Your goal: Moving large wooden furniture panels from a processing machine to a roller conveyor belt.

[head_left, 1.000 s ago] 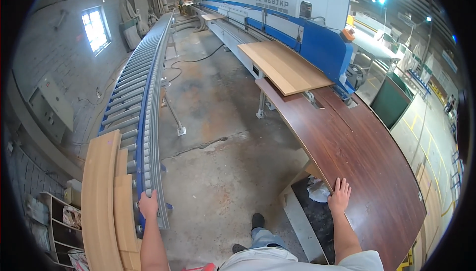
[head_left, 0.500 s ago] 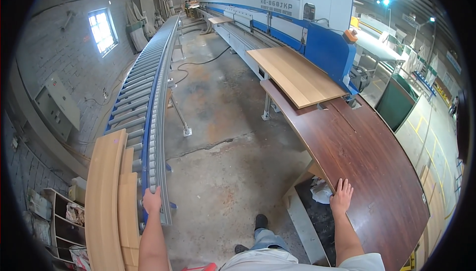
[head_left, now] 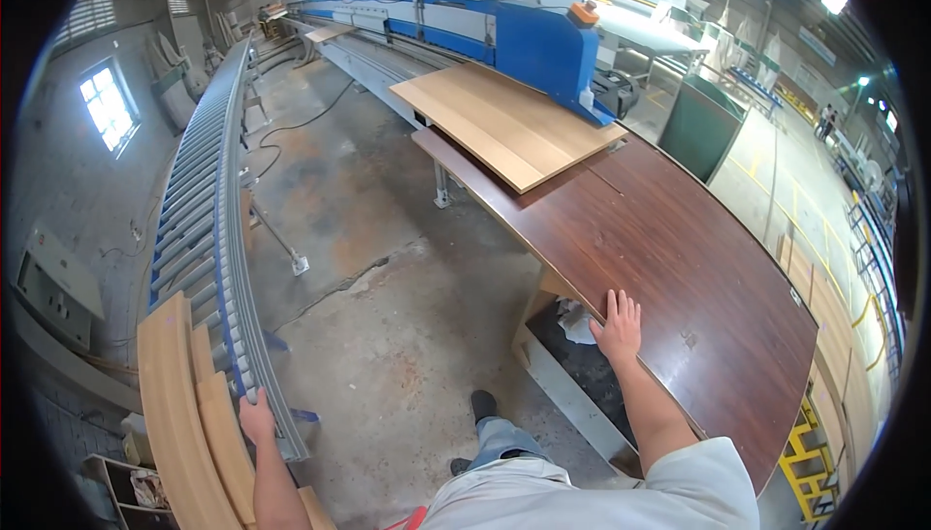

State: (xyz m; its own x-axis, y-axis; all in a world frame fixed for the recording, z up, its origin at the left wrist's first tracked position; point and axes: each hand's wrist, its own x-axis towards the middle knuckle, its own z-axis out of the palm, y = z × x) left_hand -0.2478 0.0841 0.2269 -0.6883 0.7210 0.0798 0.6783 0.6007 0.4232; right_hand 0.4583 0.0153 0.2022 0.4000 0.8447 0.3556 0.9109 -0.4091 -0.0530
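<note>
The person stands between two long runs of equipment with arms spread wide, the two hands well apart. The left hand [head_left: 256, 419] is closed over the near end rail of the roller conveyor [head_left: 206, 210], which stretches away to the far left; the grip looks like a brace or steadying hold on the frame. Just left of that hand, light wooden boards [head_left: 175, 414] lie stacked alongside the conveyor, probably kept there within easy reach of the rollers. The right hand [head_left: 619, 324] lies flat, fingers spread, on the near edge of the dark brown panel [head_left: 679, 258], which rests on the worktop at the right; it presses down on the panel and grips nothing. Farther along, a light wooden panel [head_left: 509, 123] sits on top of the dark one, beside the blue and grey machine [head_left: 485, 6], seemingly at its feed side.

Compared with half a second ago, both hands keep their places on rail and panel, while the view has swung to the right, showing more of the dark panel and the green bin [head_left: 706, 123].
</note>
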